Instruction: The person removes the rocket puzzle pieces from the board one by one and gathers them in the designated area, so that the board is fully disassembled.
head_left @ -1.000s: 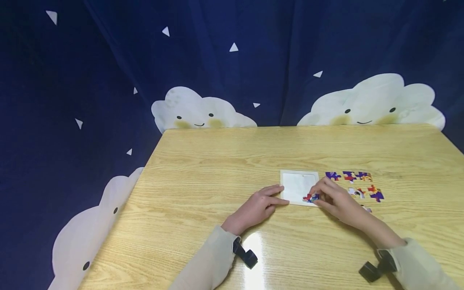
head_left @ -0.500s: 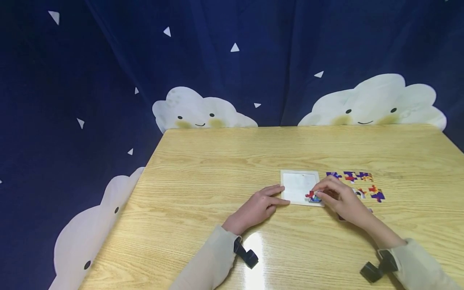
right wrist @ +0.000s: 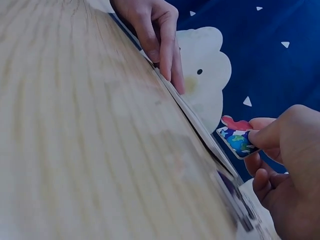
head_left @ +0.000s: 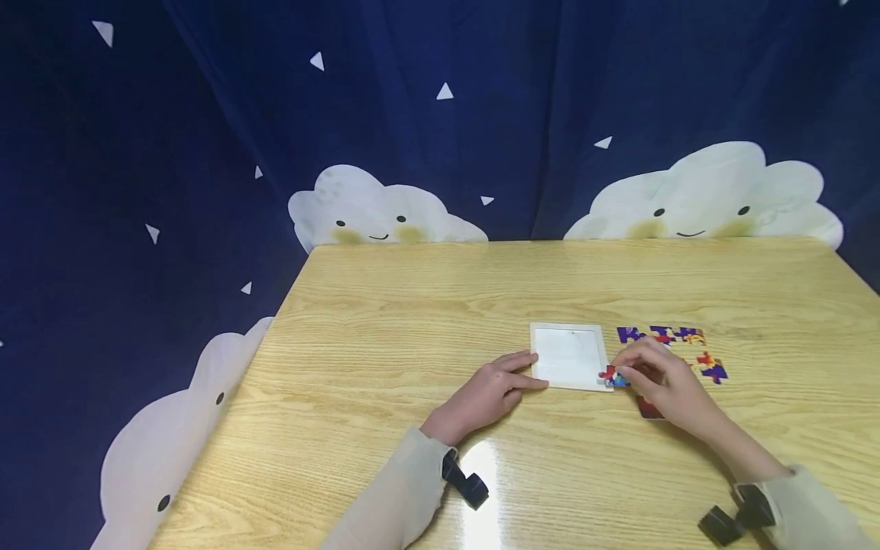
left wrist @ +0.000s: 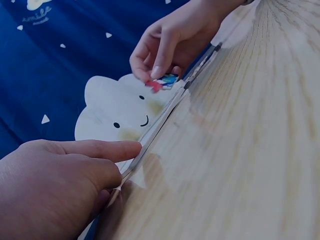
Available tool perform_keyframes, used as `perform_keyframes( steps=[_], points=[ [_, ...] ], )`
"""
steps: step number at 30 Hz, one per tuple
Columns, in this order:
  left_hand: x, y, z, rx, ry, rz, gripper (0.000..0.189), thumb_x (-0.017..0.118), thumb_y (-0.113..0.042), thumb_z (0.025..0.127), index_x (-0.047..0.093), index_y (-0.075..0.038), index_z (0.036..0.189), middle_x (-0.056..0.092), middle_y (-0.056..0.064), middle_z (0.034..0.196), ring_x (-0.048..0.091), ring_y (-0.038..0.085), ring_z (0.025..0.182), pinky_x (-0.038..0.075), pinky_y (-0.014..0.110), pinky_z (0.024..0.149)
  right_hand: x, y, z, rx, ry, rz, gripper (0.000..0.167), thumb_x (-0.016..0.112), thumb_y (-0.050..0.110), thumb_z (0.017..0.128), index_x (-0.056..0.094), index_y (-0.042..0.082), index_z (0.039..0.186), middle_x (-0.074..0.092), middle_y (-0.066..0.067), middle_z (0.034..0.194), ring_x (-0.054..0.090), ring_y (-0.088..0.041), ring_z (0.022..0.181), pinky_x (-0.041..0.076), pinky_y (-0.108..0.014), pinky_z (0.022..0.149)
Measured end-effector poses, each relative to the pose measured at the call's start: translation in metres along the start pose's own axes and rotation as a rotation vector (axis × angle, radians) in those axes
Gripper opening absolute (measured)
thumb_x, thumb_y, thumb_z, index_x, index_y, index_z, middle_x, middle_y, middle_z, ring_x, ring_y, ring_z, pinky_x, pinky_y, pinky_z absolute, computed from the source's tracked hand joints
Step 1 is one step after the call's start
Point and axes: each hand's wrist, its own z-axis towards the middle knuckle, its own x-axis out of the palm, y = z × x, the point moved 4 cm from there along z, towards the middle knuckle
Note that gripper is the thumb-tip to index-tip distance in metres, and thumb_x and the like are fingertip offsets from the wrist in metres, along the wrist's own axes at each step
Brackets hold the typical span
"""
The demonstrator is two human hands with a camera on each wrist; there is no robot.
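Observation:
A white puzzle frame (head_left: 567, 357) lies flat on the wooden table, its inner area bare white. My left hand (head_left: 484, 393) rests at its left edge, two straight fingers touching the rim. In my right hand (head_left: 670, 386), thumb and fingertips pinch a red and blue puzzle piece (right wrist: 237, 137) over the frame's lower right corner. The right wrist view shows this piece raised above the frame, with a green and blue globe pattern. Beyond the right hand are several purple, red and yellow puzzle pieces (head_left: 713, 368), some hidden by it.
A dark red piece (head_left: 648, 409) lies below the right hand. More pieces (head_left: 631, 334) form a row right of the frame. The wooden table (head_left: 385, 321) ends at a dark blue curtain (head_left: 412, 122) with white clouds. Both wrists wear black camera mounts (head_left: 474, 489).
My right hand has moved right, carrying the puzzle piece from inside the frame to its right corner. The dark red piece now shows below that hand. My left hand has stayed still.

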Motion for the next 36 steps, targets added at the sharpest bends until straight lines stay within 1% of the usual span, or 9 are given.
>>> perform_keyframes(
  steps=[3,7,14,19,22,26,29,32,36],
  points=[
    [0.0,0.0,0.0,0.0,-0.002,-0.008,0.039,0.05,-0.002,0.097,0.068,-0.02,0.126,0.048,0.008,0.151,0.04,0.018,0.145,0.034,0.028,0.12,-0.006,-0.003,-0.005,0.006,-0.008,-0.005,0.027,0.061,-0.013,0.087,0.068,0.012,0.095,0.057,0.008,0.096,0.047,-0.001,0.073,0.04,-0.019,0.054],
    [0.0,0.0,0.0,0.001,-0.009,-0.019,0.039,0.05,-0.002,0.097,0.068,-0.02,0.126,0.048,0.008,0.151,0.04,0.019,0.145,0.033,0.028,0.12,-0.014,-0.006,-0.012,0.002,-0.032,-0.019,0.03,0.062,-0.017,0.085,0.068,0.01,0.095,0.057,0.009,0.095,0.047,-0.001,0.07,0.039,-0.019,0.053],
    [-0.002,-0.001,-0.001,0.009,-0.018,-0.01,0.039,0.051,-0.002,0.096,0.068,-0.02,0.126,0.048,0.009,0.151,0.04,0.019,0.145,0.034,0.029,0.12,-0.029,-0.01,-0.022,-0.006,-0.063,-0.042,0.031,0.063,-0.02,0.082,0.068,0.008,0.095,0.058,0.009,0.094,0.047,0.001,0.071,0.038,-0.019,0.052],
    [-0.001,-0.001,0.0,0.012,-0.019,-0.004,0.039,0.051,-0.002,0.097,0.068,-0.02,0.126,0.049,0.008,0.15,0.04,0.019,0.144,0.034,0.029,0.12,-0.041,-0.012,-0.031,0.054,-0.077,-0.058,0.027,0.061,-0.018,0.085,0.067,0.007,0.094,0.057,0.011,0.096,0.048,0.001,0.072,0.04,-0.018,0.053],
    [-0.001,-0.001,0.0,0.012,-0.018,-0.01,0.039,0.051,-0.001,0.097,0.068,-0.02,0.126,0.049,0.009,0.15,0.041,0.019,0.144,0.035,0.029,0.119,-0.048,-0.015,-0.036,0.097,-0.087,-0.064,0.023,0.06,-0.015,0.087,0.067,0.006,0.095,0.057,0.012,0.097,0.05,0.002,0.074,0.042,-0.014,0.055],
    [0.0,0.0,-0.001,0.01,-0.016,-0.016,0.039,0.051,-0.001,0.097,0.068,-0.02,0.126,0.049,0.008,0.15,0.04,0.019,0.144,0.035,0.029,0.119,-0.055,-0.018,-0.041,0.112,-0.106,-0.082,0.021,0.06,-0.014,0.087,0.067,0.004,0.094,0.057,0.012,0.096,0.053,0.006,0.083,0.045,-0.003,0.067],
    [0.0,0.0,-0.001,0.008,-0.016,-0.016,0.039,0.05,-0.001,0.097,0.068,-0.02,0.126,0.049,0.008,0.15,0.04,0.018,0.144,0.035,0.029,0.119,-0.06,-0.022,-0.045,0.124,-0.115,-0.095,0.02,0.06,-0.015,0.087,0.067,0.003,0.094,0.057,0.014,0.095,0.053,0.007,0.085,0.044,0.0,0.072],
    [0.0,0.0,-0.001,0.009,-0.018,-0.022,0.04,0.05,0.0,0.096,0.068,-0.02,0.126,0.049,0.008,0.15,0.04,0.018,0.144,0.035,0.029,0.119,-0.065,-0.026,-0.05,0.142,-0.122,-0.108,0.019,0.061,-0.014,0.087,0.067,0.003,0.094,0.057,0.015,0.094,0.052,0.008,0.085,0.043,0.001,0.072],
    [-0.002,-0.001,-0.001,0.013,-0.021,-0.02,0.04,0.05,0.0,0.096,0.068,-0.02,0.126,0.049,0.009,0.15,0.041,0.019,0.144,0.035,0.03,0.119,-0.072,-0.032,-0.056,0.167,-0.135,-0.135,0.02,0.061,-0.015,0.087,0.068,0.003,0.093,0.056,0.019,0.094,0.052,0.011,0.088,0.041,0.004,0.077]
  ],
)
